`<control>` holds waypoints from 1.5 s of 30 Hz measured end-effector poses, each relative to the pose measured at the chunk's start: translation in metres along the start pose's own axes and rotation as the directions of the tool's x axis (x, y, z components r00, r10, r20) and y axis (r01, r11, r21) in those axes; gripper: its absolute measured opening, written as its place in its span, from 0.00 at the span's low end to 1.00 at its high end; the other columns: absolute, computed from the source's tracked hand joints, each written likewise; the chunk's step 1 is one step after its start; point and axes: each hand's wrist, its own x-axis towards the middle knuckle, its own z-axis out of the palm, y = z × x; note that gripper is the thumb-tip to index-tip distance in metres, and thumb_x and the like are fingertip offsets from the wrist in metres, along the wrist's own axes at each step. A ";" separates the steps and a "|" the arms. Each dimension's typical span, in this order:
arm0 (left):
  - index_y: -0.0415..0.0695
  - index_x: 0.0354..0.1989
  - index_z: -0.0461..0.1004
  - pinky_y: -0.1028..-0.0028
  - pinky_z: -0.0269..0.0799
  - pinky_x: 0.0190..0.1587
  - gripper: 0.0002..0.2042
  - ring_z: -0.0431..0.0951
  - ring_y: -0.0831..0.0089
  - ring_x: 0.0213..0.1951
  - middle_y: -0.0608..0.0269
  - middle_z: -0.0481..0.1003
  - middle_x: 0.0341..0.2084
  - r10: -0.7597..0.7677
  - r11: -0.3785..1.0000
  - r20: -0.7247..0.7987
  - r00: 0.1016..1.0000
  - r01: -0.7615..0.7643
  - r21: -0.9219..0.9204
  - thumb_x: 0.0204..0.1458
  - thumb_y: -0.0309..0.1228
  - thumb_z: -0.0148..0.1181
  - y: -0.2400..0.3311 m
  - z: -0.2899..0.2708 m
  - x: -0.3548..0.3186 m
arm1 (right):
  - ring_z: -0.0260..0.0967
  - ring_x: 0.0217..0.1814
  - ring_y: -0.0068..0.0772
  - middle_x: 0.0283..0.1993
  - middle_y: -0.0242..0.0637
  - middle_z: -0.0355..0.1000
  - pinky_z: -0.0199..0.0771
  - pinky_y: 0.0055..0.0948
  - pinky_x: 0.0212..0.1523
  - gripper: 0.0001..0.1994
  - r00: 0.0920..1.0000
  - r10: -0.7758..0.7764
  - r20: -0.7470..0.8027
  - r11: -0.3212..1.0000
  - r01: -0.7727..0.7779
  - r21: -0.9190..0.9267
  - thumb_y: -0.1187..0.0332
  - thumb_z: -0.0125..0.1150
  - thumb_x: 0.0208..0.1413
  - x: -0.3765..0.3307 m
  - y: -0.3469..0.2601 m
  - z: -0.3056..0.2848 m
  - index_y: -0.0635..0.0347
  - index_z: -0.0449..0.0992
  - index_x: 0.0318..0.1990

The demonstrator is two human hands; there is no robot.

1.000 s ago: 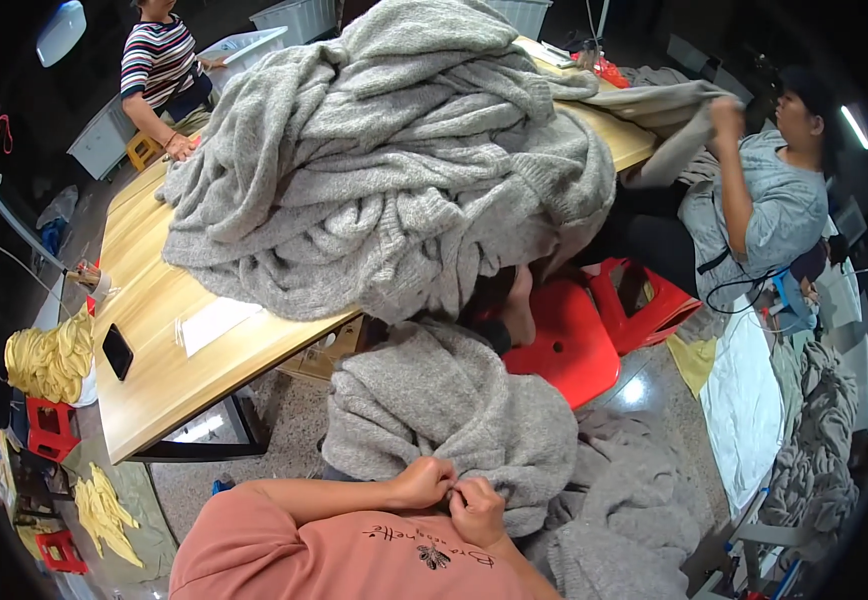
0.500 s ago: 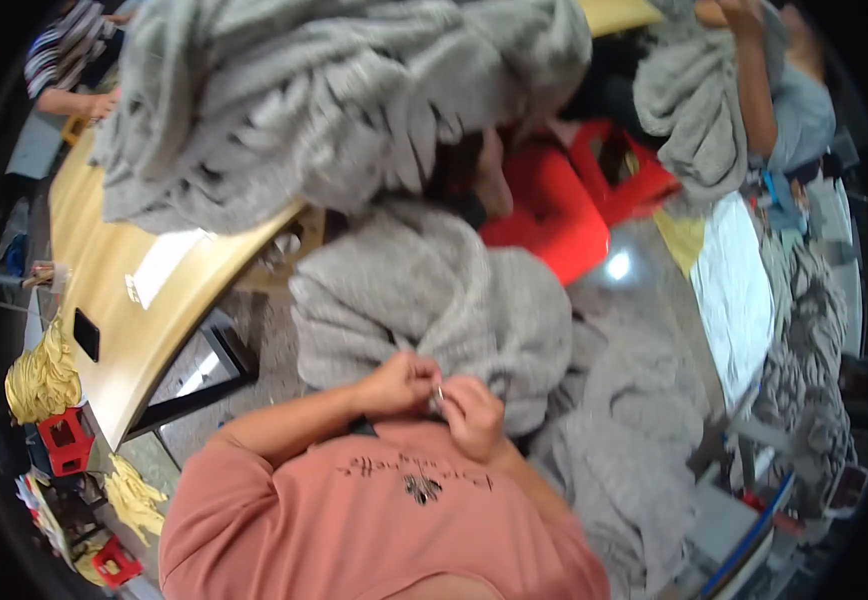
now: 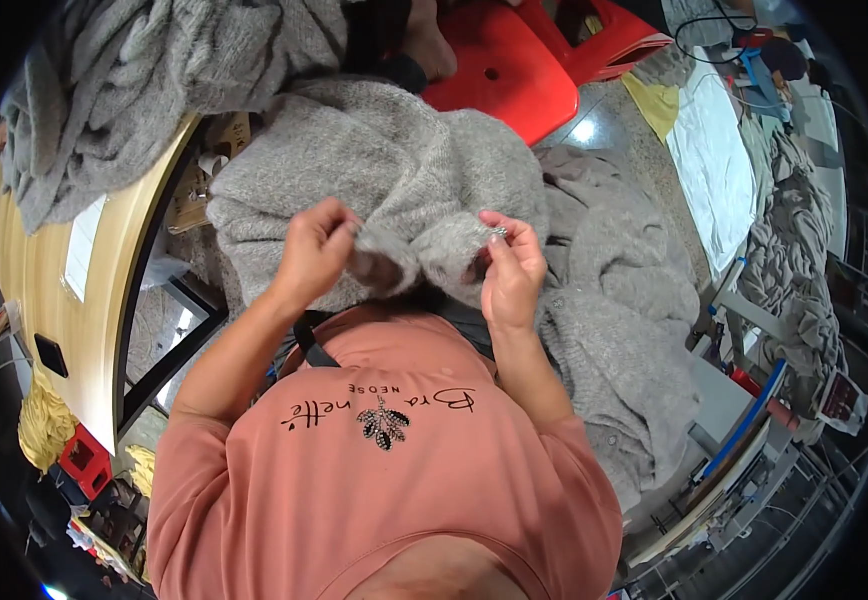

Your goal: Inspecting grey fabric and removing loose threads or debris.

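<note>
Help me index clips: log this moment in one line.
left hand: at grey knit | right hand: pinching it, shiny bit at thumb | phone: on table

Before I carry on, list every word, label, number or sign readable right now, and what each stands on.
Pink shirt: dark lettering, large script with a smaller line, upside down in this view, around a leaf-like print; it is legible, but I won't copy it out.
White sheet on the table: no print can be made out.
Phone: dark, nothing readable.
Grey cloth: no text visible.
</note>
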 end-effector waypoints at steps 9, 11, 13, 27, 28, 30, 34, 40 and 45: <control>0.39 0.32 0.68 0.71 0.68 0.34 0.09 0.72 0.64 0.31 0.53 0.71 0.34 0.617 0.699 -0.035 0.786 -0.527 0.484 0.40 0.18 0.54 0.025 0.012 -0.004 | 0.65 0.34 0.19 0.34 0.35 0.69 0.65 0.18 0.39 0.07 0.985 -0.142 -0.093 0.955 0.111 -0.275 0.81 0.51 0.50 0.013 -0.001 -0.019 0.63 0.66 0.37; 0.40 0.37 0.68 0.64 0.65 0.42 0.17 0.71 0.60 0.39 0.53 0.69 0.42 0.698 0.518 0.251 0.670 -0.715 0.470 0.33 0.20 0.60 0.046 0.026 -0.005 | 0.63 0.30 0.14 0.30 0.31 0.69 0.63 0.13 0.34 0.07 0.984 -0.149 -0.098 0.957 0.119 -0.263 0.82 0.51 0.49 0.015 0.004 -0.013 0.64 0.67 0.36; 0.40 0.38 0.70 0.63 0.61 0.47 0.19 0.71 0.61 0.41 0.55 0.70 0.40 0.595 0.451 0.432 0.678 -0.727 0.518 0.32 0.23 0.61 0.051 0.040 0.001 | 0.60 0.28 0.12 0.28 0.29 0.67 0.61 0.12 0.30 0.05 0.985 -0.125 -0.119 0.987 0.111 -0.115 0.82 0.51 0.49 0.019 0.005 -0.006 0.64 0.67 0.34; 0.39 0.40 0.71 0.74 0.69 0.30 0.15 0.73 0.75 0.25 0.55 0.75 0.24 0.172 0.969 0.458 0.872 -0.234 0.083 0.41 0.23 0.48 0.028 0.025 -0.001 | 0.68 0.41 0.42 0.41 0.49 0.68 0.67 0.30 0.42 0.24 0.765 0.217 0.606 0.741 0.275 -0.613 0.74 0.58 0.42 -0.005 -0.010 0.010 0.67 0.63 0.50; 0.38 0.40 0.71 0.78 0.68 0.27 0.12 0.70 0.82 0.24 0.65 0.73 0.23 -0.025 0.999 0.502 0.864 0.038 -0.015 0.45 0.22 0.47 0.033 0.021 -0.003 | 0.68 0.37 0.38 0.37 0.46 0.69 0.67 0.28 0.40 0.23 0.743 0.222 0.631 0.752 0.281 -0.596 0.74 0.58 0.43 -0.002 -0.011 0.007 0.68 0.63 0.50; 0.40 0.34 0.72 0.83 0.63 0.25 0.07 0.68 0.85 0.24 0.71 0.71 0.21 -0.059 0.930 0.577 0.814 0.255 -0.264 0.48 0.21 0.48 0.029 0.015 -0.004 | 0.68 0.31 0.29 0.31 0.41 0.70 0.67 0.24 0.35 0.21 0.674 0.285 0.681 0.780 0.250 -0.574 0.75 0.56 0.46 0.005 -0.017 0.006 0.68 0.64 0.50; 0.39 0.29 0.72 0.85 0.61 0.27 0.02 0.67 0.87 0.25 0.73 0.71 0.22 -0.086 0.852 0.608 0.789 0.375 -0.366 0.48 0.23 0.53 0.023 0.012 -0.005 | 0.62 0.27 0.16 0.25 0.28 0.69 0.63 0.18 0.29 0.08 0.602 0.194 0.775 0.840 0.306 -0.448 0.78 0.53 0.49 0.008 -0.020 0.012 0.66 0.72 0.38; 0.39 0.27 0.70 0.84 0.62 0.25 0.02 0.67 0.86 0.23 0.72 0.71 0.20 -0.133 0.936 0.562 0.816 0.289 -0.199 0.47 0.23 0.52 0.035 0.010 -0.010 | 0.64 0.27 0.19 0.26 0.32 0.69 0.64 0.20 0.29 0.03 0.705 0.191 0.683 0.869 0.202 -0.452 0.76 0.54 0.50 0.002 -0.006 0.009 0.65 0.73 0.30; 0.40 0.28 0.69 0.82 0.63 0.22 0.03 0.67 0.86 0.21 0.70 0.71 0.19 -0.096 0.949 0.485 0.869 0.228 -0.220 0.46 0.22 0.49 0.023 0.021 -0.014 | 0.64 0.29 0.18 0.26 0.31 0.69 0.64 0.19 0.30 0.02 0.753 0.186 0.632 0.825 0.230 -0.517 0.76 0.53 0.51 -0.005 -0.004 0.015 0.65 0.72 0.30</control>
